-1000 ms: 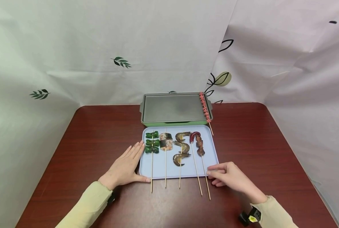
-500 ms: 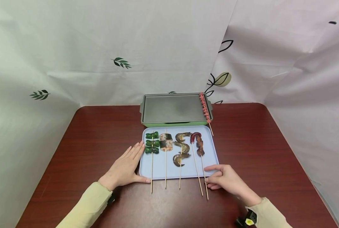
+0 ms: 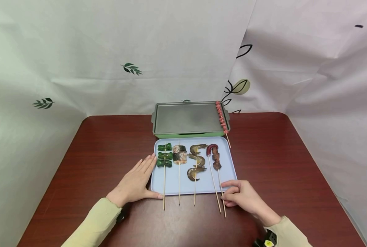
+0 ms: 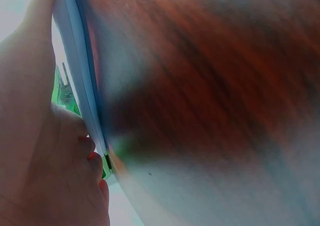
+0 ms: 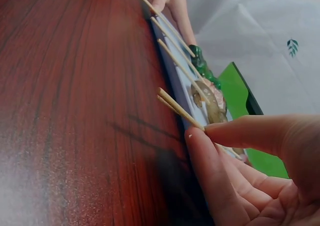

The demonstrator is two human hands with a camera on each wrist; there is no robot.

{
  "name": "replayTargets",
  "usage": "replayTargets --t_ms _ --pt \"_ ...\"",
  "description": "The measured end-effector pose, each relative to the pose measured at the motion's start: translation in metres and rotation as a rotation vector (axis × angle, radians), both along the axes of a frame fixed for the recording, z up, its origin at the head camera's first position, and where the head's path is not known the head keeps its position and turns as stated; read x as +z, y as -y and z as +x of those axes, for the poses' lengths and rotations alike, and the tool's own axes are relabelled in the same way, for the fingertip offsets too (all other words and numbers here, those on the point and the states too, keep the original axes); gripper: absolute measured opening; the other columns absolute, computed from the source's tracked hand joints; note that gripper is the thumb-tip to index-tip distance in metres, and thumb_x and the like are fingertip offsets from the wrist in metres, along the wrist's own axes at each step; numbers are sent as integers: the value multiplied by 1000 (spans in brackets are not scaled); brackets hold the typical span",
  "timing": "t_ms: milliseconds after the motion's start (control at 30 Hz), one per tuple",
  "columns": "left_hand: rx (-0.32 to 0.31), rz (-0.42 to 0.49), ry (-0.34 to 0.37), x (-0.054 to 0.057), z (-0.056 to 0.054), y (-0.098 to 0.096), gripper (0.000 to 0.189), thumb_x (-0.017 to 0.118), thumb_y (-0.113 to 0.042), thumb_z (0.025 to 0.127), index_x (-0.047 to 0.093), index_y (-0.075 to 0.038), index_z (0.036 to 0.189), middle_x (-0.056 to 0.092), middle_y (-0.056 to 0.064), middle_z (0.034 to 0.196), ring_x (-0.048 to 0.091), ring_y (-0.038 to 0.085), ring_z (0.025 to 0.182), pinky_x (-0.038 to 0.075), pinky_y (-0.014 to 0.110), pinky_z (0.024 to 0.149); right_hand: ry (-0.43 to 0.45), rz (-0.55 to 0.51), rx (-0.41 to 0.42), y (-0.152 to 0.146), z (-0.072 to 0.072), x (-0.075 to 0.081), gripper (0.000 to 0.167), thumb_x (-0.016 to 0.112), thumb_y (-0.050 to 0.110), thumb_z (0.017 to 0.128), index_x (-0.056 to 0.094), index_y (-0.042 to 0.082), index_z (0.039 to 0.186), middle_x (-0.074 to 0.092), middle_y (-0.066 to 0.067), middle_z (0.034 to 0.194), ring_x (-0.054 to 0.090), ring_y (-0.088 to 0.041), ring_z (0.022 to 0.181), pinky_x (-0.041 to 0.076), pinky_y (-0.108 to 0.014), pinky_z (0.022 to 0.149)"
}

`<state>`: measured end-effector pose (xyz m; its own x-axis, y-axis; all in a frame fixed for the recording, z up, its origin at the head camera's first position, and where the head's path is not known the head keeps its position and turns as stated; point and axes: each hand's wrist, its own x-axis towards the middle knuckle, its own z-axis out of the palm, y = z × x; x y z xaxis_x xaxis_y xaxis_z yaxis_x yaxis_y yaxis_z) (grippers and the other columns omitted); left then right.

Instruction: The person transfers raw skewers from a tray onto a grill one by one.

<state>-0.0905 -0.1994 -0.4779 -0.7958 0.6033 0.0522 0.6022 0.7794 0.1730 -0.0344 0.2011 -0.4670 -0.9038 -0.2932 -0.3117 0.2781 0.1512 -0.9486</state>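
My left hand (image 3: pixel 135 181) lies with straight fingers along the left rim of a light-blue tray (image 3: pixel 171 181), its thumb at the front edge. My right hand (image 3: pixel 243 197) pinches the stick of the brown meat skewer (image 3: pixel 216 159) at the tray's front right corner; in the right wrist view thumb and fingertip meet on the stick (image 5: pixel 182 111). Just left of it lies a dark-red octopus tentacle skewer (image 3: pixel 212 147). Farther left on the tray are a shrimp skewer (image 3: pixel 197 160), a fish skewer (image 3: pixel 179 157) and a green pepper skewer (image 3: pixel 165 155).
Behind the tray stands a green grill with a grey plate (image 3: pixel 186 118). A pink skewer (image 3: pixel 221 116) lies along the plate's right side, its stick jutting over the front. Sticks overhang the tray's front edge above the dark-red table (image 3: pixel 109 144). White curtains (image 3: pixel 183 51) hang behind.
My right hand has shifted left from the tray's corner and taken hold of the meat skewer's stick, whose lower end moved slightly left. The left hand has stayed in place.
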Motion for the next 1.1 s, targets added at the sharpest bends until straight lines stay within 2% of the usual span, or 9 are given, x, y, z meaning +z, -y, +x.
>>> replayTargets --t_ms 367,567,733,867,1000,1100 --pt "12 -3 18 -1 0 0 134 59 -90 71 25 8 157 20 23 164 22 36 151 21 50 121 -76 -8 38 -13 10 12 44 66 -8 89 51 -25 127 69 -27 87 71 -21 77 62 -36 67" --pt "16 7 12 -3 0 1 134 58 -90 71 26 8 157 21 23 164 23 36 151 21 50 121 -174 23 66 -15 5 29 43 66 -10 89 52 -25 126 68 -27 85 71 -17 74 62 -37 66" --pt "0 20 -8 -4 0 1 133 59 -89 72 27 9 156 23 24 164 25 38 149 24 51 120 -286 120 81 -14 -9 50 41 66 -12 86 57 -21 125 68 -22 82 70 -17 69 62 -36 64" --pt "-7 34 -17 -4 0 1 132 60 -88 72 29 10 155 25 26 162 27 39 149 25 52 119 -368 213 50 -12 -26 68 39 65 -14 85 63 -15 124 70 -13 81 69 -19 66 60 -32 61" --pt "-5 29 -14 -4 0 1 133 59 -89 72 29 10 155 25 26 162 26 39 149 24 52 119 -404 265 22 -11 -47 82 40 63 -15 84 65 -11 123 71 -8 80 70 -21 66 60 -34 62" --pt "3 8 7 -2 0 1 133 58 -89 73 27 9 156 24 25 163 24 38 150 23 50 120 -409 270 8 -12 -66 86 40 62 -15 84 64 -13 124 71 -11 82 71 -24 69 62 -36 64"
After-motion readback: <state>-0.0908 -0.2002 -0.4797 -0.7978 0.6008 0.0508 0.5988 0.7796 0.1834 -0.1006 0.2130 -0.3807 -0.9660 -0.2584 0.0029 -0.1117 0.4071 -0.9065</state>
